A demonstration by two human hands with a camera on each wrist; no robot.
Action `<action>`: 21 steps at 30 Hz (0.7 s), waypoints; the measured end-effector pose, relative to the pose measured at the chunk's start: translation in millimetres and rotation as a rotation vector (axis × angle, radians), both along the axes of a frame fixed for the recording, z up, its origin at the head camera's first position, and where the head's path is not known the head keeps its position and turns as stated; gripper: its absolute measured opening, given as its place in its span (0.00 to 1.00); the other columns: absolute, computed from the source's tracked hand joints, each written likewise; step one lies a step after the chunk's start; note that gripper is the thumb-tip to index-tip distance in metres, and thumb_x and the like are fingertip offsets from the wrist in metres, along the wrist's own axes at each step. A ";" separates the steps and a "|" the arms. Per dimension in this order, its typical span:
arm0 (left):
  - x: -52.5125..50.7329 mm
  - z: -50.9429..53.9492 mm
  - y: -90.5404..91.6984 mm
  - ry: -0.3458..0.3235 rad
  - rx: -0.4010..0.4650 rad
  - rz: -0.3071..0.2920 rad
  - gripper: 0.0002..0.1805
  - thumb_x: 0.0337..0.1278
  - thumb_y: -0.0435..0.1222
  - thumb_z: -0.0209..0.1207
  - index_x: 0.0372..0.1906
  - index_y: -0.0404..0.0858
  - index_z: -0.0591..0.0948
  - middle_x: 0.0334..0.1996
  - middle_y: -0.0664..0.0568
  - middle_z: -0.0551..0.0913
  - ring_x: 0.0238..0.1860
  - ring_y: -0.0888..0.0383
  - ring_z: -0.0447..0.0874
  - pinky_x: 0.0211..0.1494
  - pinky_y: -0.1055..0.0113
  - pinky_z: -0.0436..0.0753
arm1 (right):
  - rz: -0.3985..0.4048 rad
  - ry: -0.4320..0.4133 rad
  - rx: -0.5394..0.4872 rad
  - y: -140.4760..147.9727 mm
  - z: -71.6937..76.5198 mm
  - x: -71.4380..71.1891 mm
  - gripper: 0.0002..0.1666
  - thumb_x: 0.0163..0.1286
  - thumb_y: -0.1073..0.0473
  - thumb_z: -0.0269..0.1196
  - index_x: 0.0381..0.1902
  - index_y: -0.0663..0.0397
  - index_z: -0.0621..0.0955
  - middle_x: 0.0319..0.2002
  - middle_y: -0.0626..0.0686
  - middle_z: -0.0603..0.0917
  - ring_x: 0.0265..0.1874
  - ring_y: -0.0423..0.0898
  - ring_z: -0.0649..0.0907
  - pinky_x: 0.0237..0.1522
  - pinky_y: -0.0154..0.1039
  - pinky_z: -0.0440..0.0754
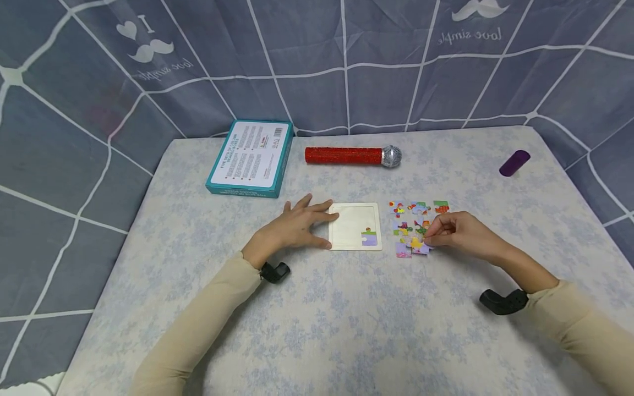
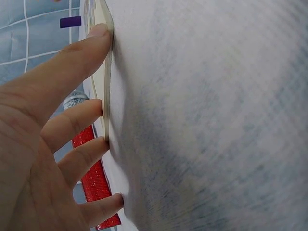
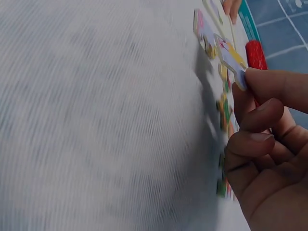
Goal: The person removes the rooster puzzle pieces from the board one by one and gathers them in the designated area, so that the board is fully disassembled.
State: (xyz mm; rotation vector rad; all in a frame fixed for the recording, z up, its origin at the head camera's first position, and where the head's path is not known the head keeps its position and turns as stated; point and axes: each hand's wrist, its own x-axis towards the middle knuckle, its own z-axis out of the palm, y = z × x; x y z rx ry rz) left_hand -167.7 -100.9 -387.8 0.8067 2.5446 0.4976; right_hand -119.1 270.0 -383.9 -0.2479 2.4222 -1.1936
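My left hand [image 1: 302,224] rests at the left edge of a pale square puzzle tray [image 1: 346,225], fingers spread, with thumb and fingertips touching its frame. One puzzle piece [image 1: 369,238], green and lilac, lies in the tray's lower right corner. To the right of the tray, my right hand [image 1: 460,234] pinches a lilac and yellow puzzle piece [image 3: 230,55] between thumb and index finger. In the right wrist view that piece is raised off the table. Several loose puzzle pieces [image 1: 418,208] lie in rough rows beside and under the right hand, which partly hides some.
Behind the left hand lies a teal and white box [image 1: 250,157]. A red microphone [image 1: 346,155] with a silver head lies behind the tray. Far right is a purple cylinder [image 1: 514,163]. A grey checked curtain [image 1: 307,49] rises along the back of the patterned tabletop [image 1: 317,330].
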 end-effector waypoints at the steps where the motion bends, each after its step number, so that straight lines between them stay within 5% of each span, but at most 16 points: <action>1: -0.1 -0.2 -0.3 -0.001 0.001 0.001 0.42 0.51 0.54 0.69 0.72 0.52 0.69 0.77 0.55 0.53 0.77 0.38 0.36 0.68 0.29 0.37 | -0.006 -0.007 0.010 3.1 -0.2 0.5 0.11 0.64 0.56 0.69 0.38 0.58 0.84 0.35 0.50 0.87 0.35 0.40 0.82 0.39 0.34 0.79; 8: -0.2 0.1 -1.0 0.001 0.009 0.005 0.41 0.51 0.54 0.70 0.72 0.52 0.69 0.77 0.55 0.53 0.77 0.38 0.36 0.68 0.29 0.36 | -0.014 -0.040 0.045 12.7 -2.4 2.8 0.11 0.63 0.58 0.69 0.39 0.60 0.85 0.34 0.50 0.87 0.32 0.37 0.79 0.35 0.33 0.76; 21: 0.3 -0.5 0.3 0.000 0.005 0.007 0.41 0.50 0.54 0.70 0.71 0.52 0.69 0.77 0.56 0.54 0.77 0.39 0.36 0.68 0.29 0.37 | -0.003 0.038 0.120 6.7 -2.3 4.7 0.08 0.63 0.58 0.69 0.35 0.57 0.86 0.30 0.48 0.85 0.29 0.38 0.76 0.32 0.33 0.74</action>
